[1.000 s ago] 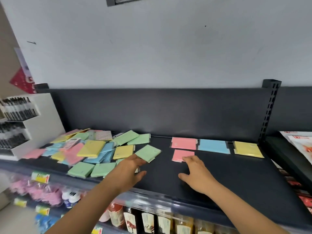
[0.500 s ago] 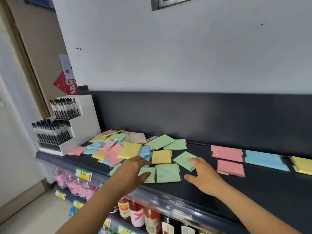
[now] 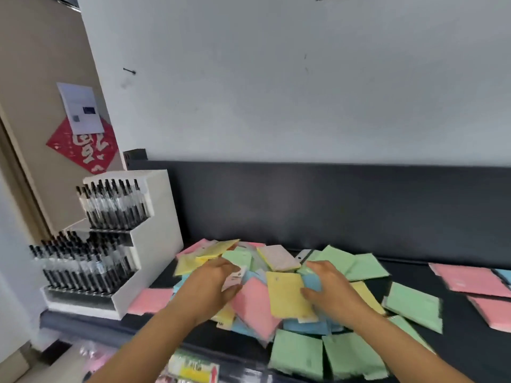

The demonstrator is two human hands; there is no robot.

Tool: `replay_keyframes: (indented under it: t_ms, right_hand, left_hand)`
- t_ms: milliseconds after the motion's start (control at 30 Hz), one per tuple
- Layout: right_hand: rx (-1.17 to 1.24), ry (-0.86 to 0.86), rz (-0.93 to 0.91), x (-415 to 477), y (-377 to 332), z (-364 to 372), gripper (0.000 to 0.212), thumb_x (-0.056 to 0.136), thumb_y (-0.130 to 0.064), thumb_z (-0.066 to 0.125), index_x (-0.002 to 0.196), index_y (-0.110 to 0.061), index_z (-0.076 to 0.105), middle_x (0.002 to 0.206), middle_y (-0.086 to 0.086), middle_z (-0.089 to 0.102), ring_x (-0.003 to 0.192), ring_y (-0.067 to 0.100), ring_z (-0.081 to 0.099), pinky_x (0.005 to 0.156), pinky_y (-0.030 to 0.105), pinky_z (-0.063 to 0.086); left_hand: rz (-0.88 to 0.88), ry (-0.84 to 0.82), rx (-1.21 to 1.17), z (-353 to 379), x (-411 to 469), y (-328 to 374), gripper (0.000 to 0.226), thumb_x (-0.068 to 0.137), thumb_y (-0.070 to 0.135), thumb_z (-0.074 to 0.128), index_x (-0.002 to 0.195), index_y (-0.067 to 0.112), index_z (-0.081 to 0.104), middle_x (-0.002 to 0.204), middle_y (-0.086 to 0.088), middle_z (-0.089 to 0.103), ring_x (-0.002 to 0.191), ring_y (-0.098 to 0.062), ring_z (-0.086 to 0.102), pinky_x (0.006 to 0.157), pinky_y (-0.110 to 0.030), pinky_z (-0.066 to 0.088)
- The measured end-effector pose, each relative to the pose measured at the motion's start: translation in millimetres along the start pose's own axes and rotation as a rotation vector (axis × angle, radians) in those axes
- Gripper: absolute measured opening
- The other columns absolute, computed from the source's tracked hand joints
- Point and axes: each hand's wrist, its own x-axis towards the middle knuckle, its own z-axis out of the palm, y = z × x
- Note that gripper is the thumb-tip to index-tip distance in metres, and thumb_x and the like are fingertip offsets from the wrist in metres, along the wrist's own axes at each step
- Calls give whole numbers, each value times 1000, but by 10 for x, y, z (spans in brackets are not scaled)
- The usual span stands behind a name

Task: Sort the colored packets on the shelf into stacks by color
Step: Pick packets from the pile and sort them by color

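Both hands have moved from the shelf (image 3: 464, 352) front into the pile (image 3: 278, 258) at its 9 o'clock end. The left hand (image 3: 210, 288) pinches a white-labelled packet (image 3: 235, 277), and the right hand (image 3: 331, 294) grips a yellow packet (image 3: 284, 297). Two green packets (image 3: 297, 355) lie at the pile's 6 o'clock, two pink packets (image 3: 467, 280) at 3 o'clock.

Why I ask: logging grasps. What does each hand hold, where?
Left hand pinches a pale packet by its left end. Right hand: thumb touches the yellow packet at its right edge; grip unclear.

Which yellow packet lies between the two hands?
The yellow packet topping the pile, right hand thumb on its edge. Others lie behind the left hand or under the right wrist.
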Motion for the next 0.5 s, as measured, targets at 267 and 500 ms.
replay_keyframes:
  t_ms: [267,500]
  right_hand:
    - [-38,34,59,478,-631,485,58,92,-27,55,145,-19,32,147,-4,30,131,15,39,110,27,30]
    - [-113,39,-2,869,-1001,696,39,94,-23,50,133,-21,48,134,0,49,125,18,45,102,26,35]
  left_hand:
    - [-23,-36,-81,38,344,-888,50,90,42,53,135,21,46,135,3,49,119,-16,50,99,-28,40]
    - [-152,-92,-209,153,633,-1188,57,91,47,50,139,20,38,138,-1,47,124,-20,45,97,-32,39]
